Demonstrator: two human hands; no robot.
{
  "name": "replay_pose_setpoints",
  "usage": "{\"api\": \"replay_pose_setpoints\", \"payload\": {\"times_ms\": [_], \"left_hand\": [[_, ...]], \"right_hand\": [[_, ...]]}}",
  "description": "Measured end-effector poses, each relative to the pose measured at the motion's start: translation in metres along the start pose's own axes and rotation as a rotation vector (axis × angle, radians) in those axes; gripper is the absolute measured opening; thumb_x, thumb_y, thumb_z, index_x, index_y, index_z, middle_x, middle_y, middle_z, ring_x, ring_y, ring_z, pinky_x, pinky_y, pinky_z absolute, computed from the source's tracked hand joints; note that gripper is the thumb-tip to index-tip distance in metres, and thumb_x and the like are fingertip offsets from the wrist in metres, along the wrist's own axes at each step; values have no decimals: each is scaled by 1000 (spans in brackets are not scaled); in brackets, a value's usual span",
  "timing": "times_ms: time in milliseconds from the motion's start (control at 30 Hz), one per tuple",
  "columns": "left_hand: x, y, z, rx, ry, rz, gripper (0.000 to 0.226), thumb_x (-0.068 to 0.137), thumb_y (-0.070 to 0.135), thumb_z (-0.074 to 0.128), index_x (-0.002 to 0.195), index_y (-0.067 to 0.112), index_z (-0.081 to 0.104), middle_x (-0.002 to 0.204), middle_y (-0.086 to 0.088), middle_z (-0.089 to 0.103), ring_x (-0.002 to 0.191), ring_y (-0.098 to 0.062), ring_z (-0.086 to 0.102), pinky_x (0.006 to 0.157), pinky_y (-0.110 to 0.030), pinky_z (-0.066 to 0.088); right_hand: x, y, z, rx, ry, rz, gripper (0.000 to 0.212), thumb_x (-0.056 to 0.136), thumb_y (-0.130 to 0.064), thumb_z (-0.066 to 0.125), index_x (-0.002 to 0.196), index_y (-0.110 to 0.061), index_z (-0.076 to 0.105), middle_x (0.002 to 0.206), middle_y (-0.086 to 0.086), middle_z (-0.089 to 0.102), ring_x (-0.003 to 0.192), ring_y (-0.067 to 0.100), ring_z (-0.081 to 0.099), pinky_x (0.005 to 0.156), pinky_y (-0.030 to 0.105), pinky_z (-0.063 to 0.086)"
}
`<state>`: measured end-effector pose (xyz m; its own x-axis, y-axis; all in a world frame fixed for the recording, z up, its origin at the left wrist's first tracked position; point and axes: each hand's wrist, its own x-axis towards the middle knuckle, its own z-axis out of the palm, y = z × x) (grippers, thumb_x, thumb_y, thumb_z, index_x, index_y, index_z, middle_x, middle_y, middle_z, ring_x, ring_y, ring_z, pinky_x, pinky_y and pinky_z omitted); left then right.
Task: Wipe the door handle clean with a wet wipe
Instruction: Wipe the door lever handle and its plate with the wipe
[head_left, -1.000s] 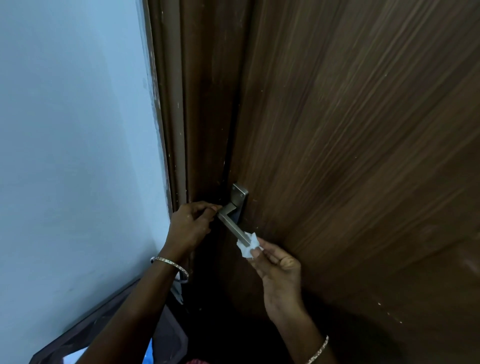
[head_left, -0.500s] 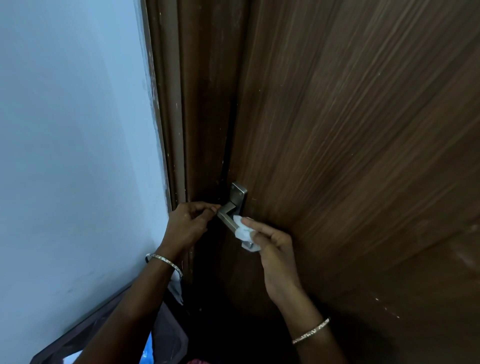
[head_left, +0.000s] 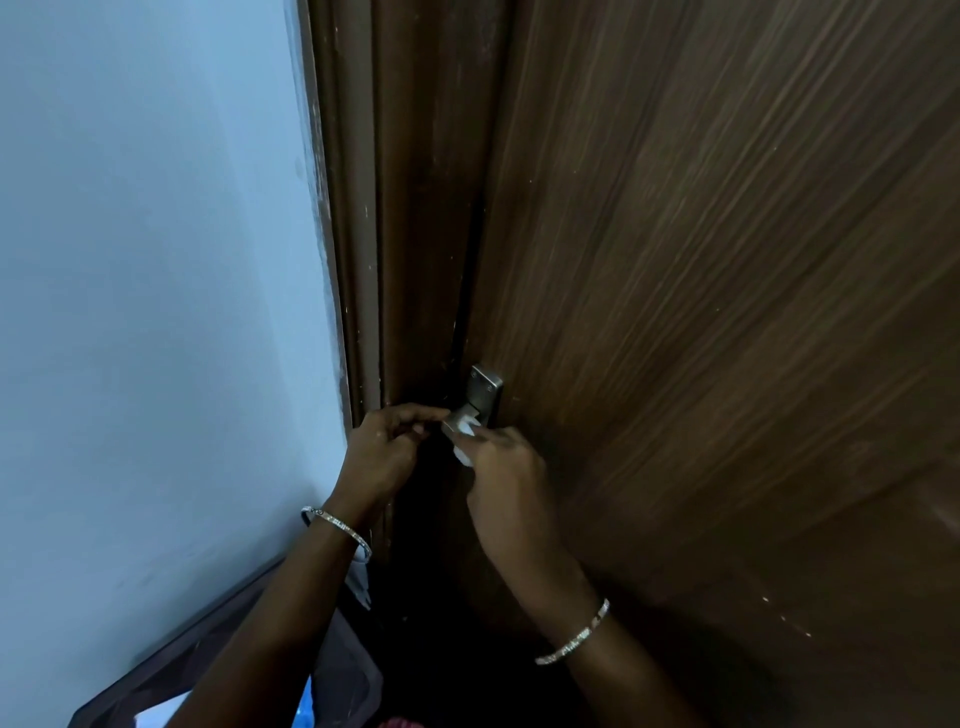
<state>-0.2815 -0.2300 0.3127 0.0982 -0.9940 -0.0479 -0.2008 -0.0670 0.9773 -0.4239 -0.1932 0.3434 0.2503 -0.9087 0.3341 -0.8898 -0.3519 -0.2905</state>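
Brushed metal shows where the door handle (head_left: 470, 415) sticks out from its upright backplate (head_left: 485, 391) near the left edge of the dark wood-grain door (head_left: 701, 312), just beside the brown door frame (head_left: 395, 208) and the pale blue wall (head_left: 156, 260). From the head camera, the right hand (head_left: 506, 488) is closed around the lever with the white wet wipe (head_left: 466, 441) bunched under its fingers (head_left: 498, 436); only small pieces of the wipe peek out, pressed against the lever close to the backplate. The left hand (head_left: 384, 452) is curled narrow at the door's edge, fingertips touching the near end of the handle; whether it pinches anything else cannot be told. Each wrist carries a thin silver bangle, the left bangle (head_left: 337, 527) and the right bangle (head_left: 574, 636). At the lower left, a dark-framed object (head_left: 171, 660) leans by the wall; what it holds is too cropped to make out.
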Motion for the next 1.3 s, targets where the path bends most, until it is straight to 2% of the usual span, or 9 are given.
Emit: {"api": "replay_pose_setpoints", "payload": {"times_ms": [133,400,467,567,667,767,1000,1200,1300], "left_hand": [[1,0,0,-1,2,-17,45,97,-3,47,102,30,77,106,10,74,106,-10,66,90,-31,54],[-2,3,-2,-13,6,-22,46,91,-6,49,105,25,79,102,5,78,101,-14,71,96,-42,56],[0,1,-3,-2,-2,-22,43,94,-3,49,105,26,79,106,4,77,102,-15,70,95,-45,56],[2,-3,-4,12,-5,-13,46,97,0,48,100,34,78,107,4,75,100,-26,69,90,-51,54],[3,-5,-5,28,-24,-2,49,97,-1,47,98,39,76,108,5,74,105,-21,68,89,-48,55],[3,-5,-4,18,-29,-9,50,98,-2,47,97,39,75,109,7,74,107,-13,67,90,-40,55],[3,-4,-7,0,-51,4,47,92,-9,46,110,21,78,108,1,76,103,-18,70,94,-44,56],[3,-6,-9,-11,-68,21,37,96,2,53,109,27,78,107,8,77,102,-15,70,96,-36,55],[0,-7,-6,-3,-44,33,29,96,15,61,103,38,76,100,15,77,95,-17,71,81,-19,52]], "right_hand": [[-14,4,-5,-11,10,6,39,59,11,87,91,-9,81,95,5,81,82,19,77,70,23,61],[15,-19,8,-67,-92,-2,33,100,-5,51,130,-7,65,134,11,67,127,25,58,109,33,47],[7,-14,-3,-72,-60,-7,36,94,-3,50,123,-9,71,125,9,72,114,23,65,99,31,55],[-28,6,-12,-11,7,31,35,69,3,77,99,-13,80,100,2,80,87,15,74,74,25,64],[-54,21,-13,-18,-78,99,56,60,7,89,110,-16,80,110,-4,79,95,10,72,79,19,61],[-48,17,-11,-45,-65,92,54,56,6,93,106,-14,81,106,-2,80,93,10,73,78,16,60],[13,-17,10,-53,-24,31,36,87,2,70,122,-6,72,121,10,75,118,23,66,98,29,57],[-5,-4,11,58,60,40,45,79,9,71,120,-11,75,119,3,77,109,18,69,94,23,57],[-25,5,6,108,133,99,45,78,10,73,115,-15,78,118,-2,77,106,11,70,89,20,59]]}}
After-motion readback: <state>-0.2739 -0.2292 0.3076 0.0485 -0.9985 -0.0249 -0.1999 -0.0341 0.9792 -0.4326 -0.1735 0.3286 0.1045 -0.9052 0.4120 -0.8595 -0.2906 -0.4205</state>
